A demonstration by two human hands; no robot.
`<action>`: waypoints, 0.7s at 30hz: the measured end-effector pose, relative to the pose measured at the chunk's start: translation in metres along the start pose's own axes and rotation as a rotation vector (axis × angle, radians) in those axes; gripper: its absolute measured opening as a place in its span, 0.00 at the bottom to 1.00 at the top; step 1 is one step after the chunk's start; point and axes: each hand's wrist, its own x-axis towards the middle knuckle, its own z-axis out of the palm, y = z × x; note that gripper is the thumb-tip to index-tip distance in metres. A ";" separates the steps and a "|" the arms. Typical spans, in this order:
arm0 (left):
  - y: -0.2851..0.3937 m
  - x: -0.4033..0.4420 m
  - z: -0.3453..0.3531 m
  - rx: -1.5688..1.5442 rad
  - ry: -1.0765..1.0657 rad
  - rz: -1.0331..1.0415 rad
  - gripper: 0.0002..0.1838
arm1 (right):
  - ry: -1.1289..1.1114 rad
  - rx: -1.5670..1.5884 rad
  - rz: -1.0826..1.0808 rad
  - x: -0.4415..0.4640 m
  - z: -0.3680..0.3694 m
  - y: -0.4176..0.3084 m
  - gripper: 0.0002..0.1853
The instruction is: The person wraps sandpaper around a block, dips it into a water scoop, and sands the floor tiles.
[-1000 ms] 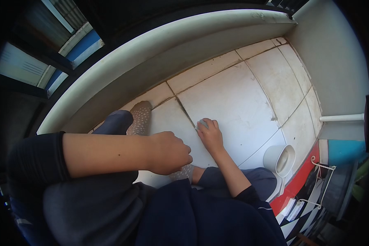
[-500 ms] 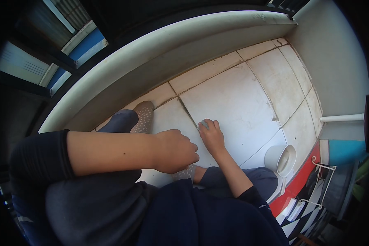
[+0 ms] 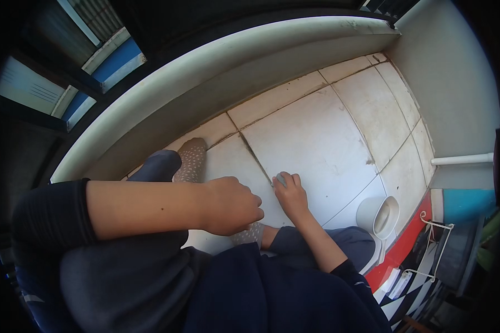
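Observation:
My right hand (image 3: 290,194) is closed on a small grey-green object (image 3: 281,178), too hidden to name, and rests on the white tiled floor (image 3: 311,133) beside a dark grout line. My left hand (image 3: 233,205) is curled closed above the floor at the end of my bare forearm, which crosses in front of my knee. Whether anything is inside its fingers cannot be seen. Below it shows a dotted sock (image 3: 249,234), and another dotted sock (image 3: 191,158) lies farther left.
A white dipper (image 3: 378,216) stands at the right by my knee. A low curved wall (image 3: 222,61) borders the floor. A white pipe (image 3: 461,160), a red ledge (image 3: 397,256) and a wire rack (image 3: 443,250) are at the right.
My right hand has slid a little along the grout line toward my body, with the small object in it. My left hand moved slightly right, then back left, still closed.

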 end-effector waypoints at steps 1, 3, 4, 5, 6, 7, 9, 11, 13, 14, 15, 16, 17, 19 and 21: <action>-0.002 -0.004 0.001 -0.006 -0.024 -0.031 0.10 | -0.005 0.000 -0.003 -0.001 -0.001 0.002 0.12; -0.003 -0.004 0.005 -0.018 -0.055 -0.056 0.10 | 0.001 0.005 -0.025 -0.003 -0.003 0.002 0.12; -0.002 -0.003 0.006 -0.017 -0.065 -0.050 0.10 | 0.000 0.006 -0.023 0.003 0.000 0.001 0.12; -0.002 -0.002 0.007 -0.013 -0.075 -0.046 0.10 | 0.032 0.014 -0.020 0.016 0.009 0.000 0.12; -0.001 -0.001 0.008 -0.010 -0.077 -0.048 0.10 | 0.067 0.023 -0.018 0.028 0.015 -0.002 0.12; -0.001 0.001 0.009 0.012 -0.032 -0.014 0.10 | 0.071 0.025 -0.021 0.036 0.018 -0.002 0.12; 0.000 0.001 0.008 0.036 0.007 0.017 0.11 | 0.076 -0.004 -0.002 0.046 0.024 -0.005 0.11; 0.000 0.001 0.004 0.031 -0.008 0.000 0.11 | 0.069 -0.004 -0.009 0.033 0.014 -0.004 0.11; -0.004 -0.004 0.005 0.022 -0.009 -0.018 0.11 | 0.013 -0.004 -0.024 0.006 0.003 0.000 0.12; -0.005 -0.006 0.007 0.009 -0.017 -0.038 0.11 | 0.005 -0.015 -0.035 -0.005 0.001 0.003 0.12; -0.006 -0.006 0.009 0.002 -0.015 -0.040 0.11 | -0.002 -0.012 -0.038 -0.003 0.002 0.003 0.12; -0.006 -0.006 0.010 0.003 -0.029 -0.035 0.11 | -0.002 -0.012 -0.057 -0.001 0.003 0.003 0.13; -0.006 -0.006 0.011 0.009 -0.041 -0.029 0.11 | 0.001 -0.016 -0.075 0.002 0.003 0.005 0.13; -0.003 0.000 0.012 0.022 -0.025 -0.011 0.11 | 0.021 -0.006 -0.050 0.024 0.014 0.002 0.13; -0.001 0.004 0.010 0.036 -0.010 -0.003 0.11 | 0.045 0.009 -0.032 0.038 0.018 0.001 0.14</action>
